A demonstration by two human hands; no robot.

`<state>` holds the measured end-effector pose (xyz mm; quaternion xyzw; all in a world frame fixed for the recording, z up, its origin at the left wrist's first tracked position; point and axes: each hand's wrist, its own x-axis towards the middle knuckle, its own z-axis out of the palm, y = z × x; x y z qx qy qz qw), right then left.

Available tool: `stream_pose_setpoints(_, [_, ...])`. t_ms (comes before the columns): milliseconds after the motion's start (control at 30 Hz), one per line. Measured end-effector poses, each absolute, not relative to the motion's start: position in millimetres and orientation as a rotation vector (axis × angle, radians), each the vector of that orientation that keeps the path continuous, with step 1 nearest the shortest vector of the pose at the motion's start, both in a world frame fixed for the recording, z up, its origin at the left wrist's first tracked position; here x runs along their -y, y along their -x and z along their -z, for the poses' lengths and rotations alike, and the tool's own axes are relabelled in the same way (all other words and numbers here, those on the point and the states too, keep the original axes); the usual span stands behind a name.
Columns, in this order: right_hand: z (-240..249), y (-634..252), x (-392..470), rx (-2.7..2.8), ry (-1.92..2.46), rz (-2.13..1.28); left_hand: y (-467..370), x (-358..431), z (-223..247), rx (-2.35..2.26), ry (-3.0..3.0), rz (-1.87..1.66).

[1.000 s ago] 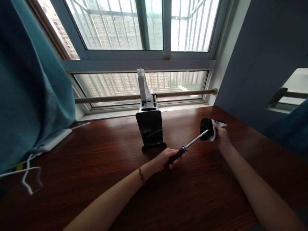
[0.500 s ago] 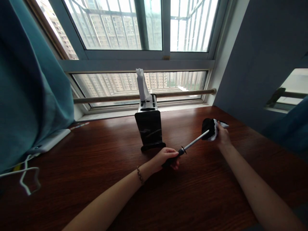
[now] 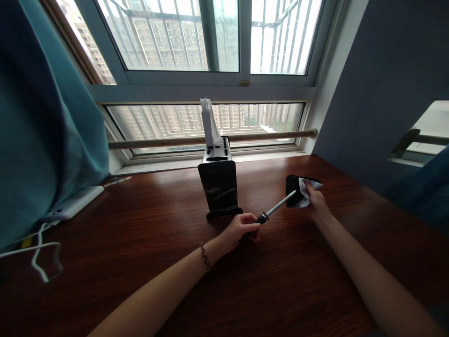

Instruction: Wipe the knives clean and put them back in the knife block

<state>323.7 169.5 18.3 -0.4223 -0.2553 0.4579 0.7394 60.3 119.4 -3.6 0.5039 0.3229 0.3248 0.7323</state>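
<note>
My left hand point(image 3: 247, 227) is wrapped round the black handle of a small sword, whose narrow silver blade point(image 3: 280, 203) points up and to the right. A small guard point(image 3: 265, 216) sits between handle and blade. In my right hand point(image 3: 315, 196) a black and white cloth point(image 3: 302, 193) is pinched, bunched up at the blade's tip. The tip overlaps the cloth in view; whether they touch I cannot tell. Most of the handle is hidden inside my left fingers.
A tissue box point(image 3: 219, 187) with a black front panel and a white tissue point(image 3: 209, 124) sticking up stands behind my left hand on the brown wooden table point(image 3: 147, 234). A white power strip point(image 3: 75, 203) with a cable lies at left, by the blue curtain point(image 3: 75, 117).
My right hand has brought the cloth a little left, closer to my left hand. The sword has shifted slightly and its guard looks turned. The camera has moved a little.
</note>
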Motion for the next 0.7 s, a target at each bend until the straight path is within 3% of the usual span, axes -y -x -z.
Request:
stream_pose_setpoints(367, [-7, -254, -128, 0.848, 0.817, -1.61, -58, -121, -1, -0.617, -1.051, -0.567])
stream_pose_setpoints(700, [-8, -256, -125, 0.985, 0.884, -1.562, -65, -114, 4, -0.678, -1.104, -0.722])
